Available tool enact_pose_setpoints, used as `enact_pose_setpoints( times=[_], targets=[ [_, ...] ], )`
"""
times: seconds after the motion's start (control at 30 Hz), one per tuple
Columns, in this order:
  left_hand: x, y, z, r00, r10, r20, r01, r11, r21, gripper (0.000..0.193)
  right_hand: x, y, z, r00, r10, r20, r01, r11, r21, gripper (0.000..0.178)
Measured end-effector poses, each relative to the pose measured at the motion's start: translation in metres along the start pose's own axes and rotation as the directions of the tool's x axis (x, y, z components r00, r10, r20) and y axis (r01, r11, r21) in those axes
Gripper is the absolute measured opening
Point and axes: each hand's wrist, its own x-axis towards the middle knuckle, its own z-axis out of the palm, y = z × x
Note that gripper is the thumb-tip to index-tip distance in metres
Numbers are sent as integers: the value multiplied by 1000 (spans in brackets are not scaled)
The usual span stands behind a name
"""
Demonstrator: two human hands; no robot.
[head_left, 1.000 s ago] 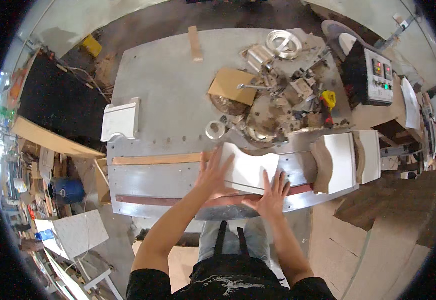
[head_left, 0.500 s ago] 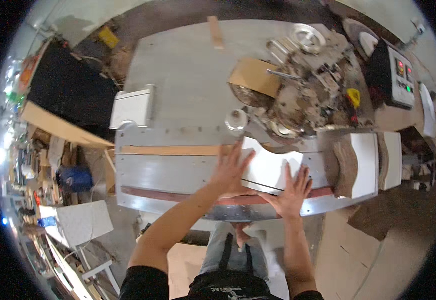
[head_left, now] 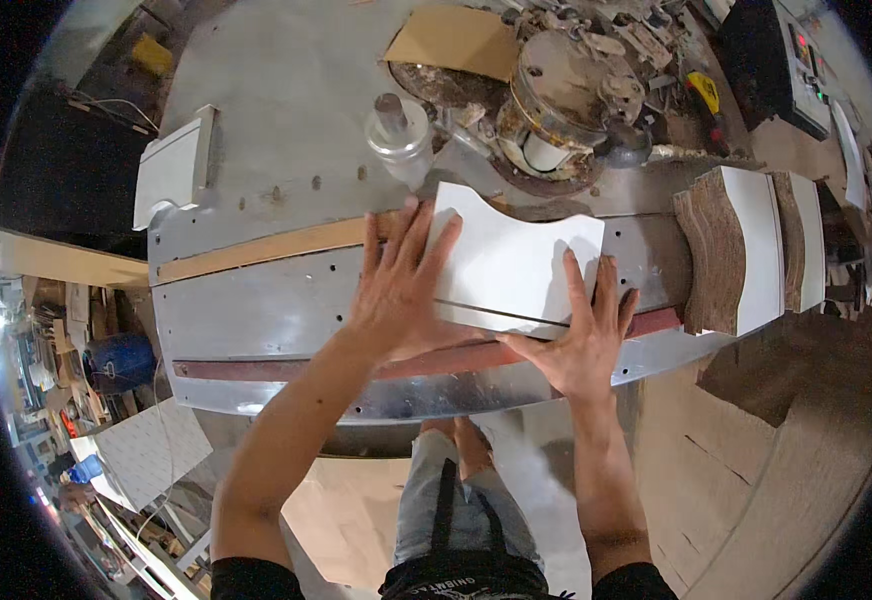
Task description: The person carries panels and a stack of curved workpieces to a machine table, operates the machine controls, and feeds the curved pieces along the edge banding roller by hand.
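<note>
I press both palms flat, fingers spread, on a white curved-edge panel [head_left: 516,265] near the metal machine table's [head_left: 256,310] front edge: left hand [head_left: 401,290], right hand [head_left: 581,335]. Its curved edge nears the spindle [head_left: 396,125]; finished-looking panels [head_left: 746,245] are stacked at the right edge.

a dark control box [head_left: 776,60] is seen at the far right of the desk [head_left: 286,90], its panel carrying small red and green lights. a flat brown cardboard piece [head_left: 453,42] is laid at the far edge.

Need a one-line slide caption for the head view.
Both hands, left hand and right hand, press a white curved-edge panel flat on a metal machine table.
</note>
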Motion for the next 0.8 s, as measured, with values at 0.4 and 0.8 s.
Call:
enact_pose_setpoints(
  times=[0.4, 0.8],
  targets=[
    [-3, -16, 4, 995, 58, -82, -52, 996, 74, 120, 8, -14, 2, 999, -7, -34, 9, 999, 53, 112],
    [10, -16, 3, 992, 98, -81, -97, 995, 19, 117, 9, -8, 5, 996, -7, -92, 10, 999, 34, 106]
  ],
)
